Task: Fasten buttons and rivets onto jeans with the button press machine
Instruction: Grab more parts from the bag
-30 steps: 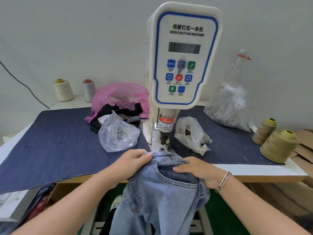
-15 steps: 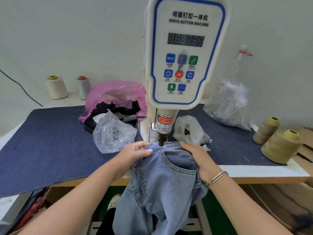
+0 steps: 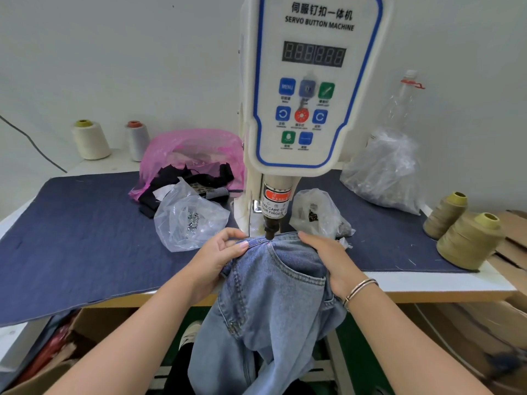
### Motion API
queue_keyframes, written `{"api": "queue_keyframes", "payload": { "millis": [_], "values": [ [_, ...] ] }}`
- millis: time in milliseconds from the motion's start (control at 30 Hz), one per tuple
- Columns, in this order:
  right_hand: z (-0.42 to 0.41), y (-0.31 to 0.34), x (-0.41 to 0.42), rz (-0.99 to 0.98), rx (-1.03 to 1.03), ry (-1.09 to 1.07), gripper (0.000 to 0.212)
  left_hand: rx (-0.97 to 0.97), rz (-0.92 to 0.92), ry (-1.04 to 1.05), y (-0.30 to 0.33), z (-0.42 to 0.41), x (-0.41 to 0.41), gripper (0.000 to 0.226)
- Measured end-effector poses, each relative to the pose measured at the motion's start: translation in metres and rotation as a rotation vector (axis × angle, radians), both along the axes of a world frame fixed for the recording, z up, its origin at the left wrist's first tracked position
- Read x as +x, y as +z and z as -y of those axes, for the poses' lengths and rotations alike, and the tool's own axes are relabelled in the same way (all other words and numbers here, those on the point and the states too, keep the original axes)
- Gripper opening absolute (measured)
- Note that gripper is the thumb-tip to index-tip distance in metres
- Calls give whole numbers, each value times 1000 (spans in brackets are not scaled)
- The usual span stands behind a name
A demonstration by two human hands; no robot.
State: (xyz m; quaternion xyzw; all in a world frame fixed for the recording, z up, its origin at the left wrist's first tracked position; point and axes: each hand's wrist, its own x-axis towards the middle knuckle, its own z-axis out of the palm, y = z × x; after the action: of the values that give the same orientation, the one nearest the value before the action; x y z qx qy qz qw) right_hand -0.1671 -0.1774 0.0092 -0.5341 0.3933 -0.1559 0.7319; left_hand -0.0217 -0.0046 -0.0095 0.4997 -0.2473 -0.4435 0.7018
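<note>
The left hand (image 3: 219, 252) pinches the waistband of the light blue jeans (image 3: 268, 297) at the table's near edge; the pocket corner lies between both hands, directly under the press punch (image 3: 270, 230) (equally near to either); the right hand (image 3: 328, 260) lies flat on the denim, fingers straight; labels read "SERVO BUTTON MACHINE" (image 3: 319, 22) and "TAKE CARE OF YOUR FINGER".

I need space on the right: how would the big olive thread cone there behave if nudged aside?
The olive thread cone would probably slide rather than roll: it stands upright on its wide base. It looks fully wound, so likely hefty. It sits near the table edge, so push it gently.
</note>
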Motion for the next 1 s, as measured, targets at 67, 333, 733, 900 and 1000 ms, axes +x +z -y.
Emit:
{"api": "queue_keyframes", "payload": {
  "millis": [67,333,733,900,1000],
  "values": [
    [0,1,0,-17,-8,10,29,-18,-18,3,0,0,0,29],
    [-1,2,0,-20,-19,34,31,1,33,-13,0,-3,-1,28],
    [-25,4,-25,91,240,448,42,120,326,-185,16,-13,-9,25],
    [-20,15,-23,-84,-387,358,17,258,977,200,13,-24,0,31],
    [9,22,-12,-32,-601,-59,12,229,967,317,-1,-22,-8,27]
  ]
}}
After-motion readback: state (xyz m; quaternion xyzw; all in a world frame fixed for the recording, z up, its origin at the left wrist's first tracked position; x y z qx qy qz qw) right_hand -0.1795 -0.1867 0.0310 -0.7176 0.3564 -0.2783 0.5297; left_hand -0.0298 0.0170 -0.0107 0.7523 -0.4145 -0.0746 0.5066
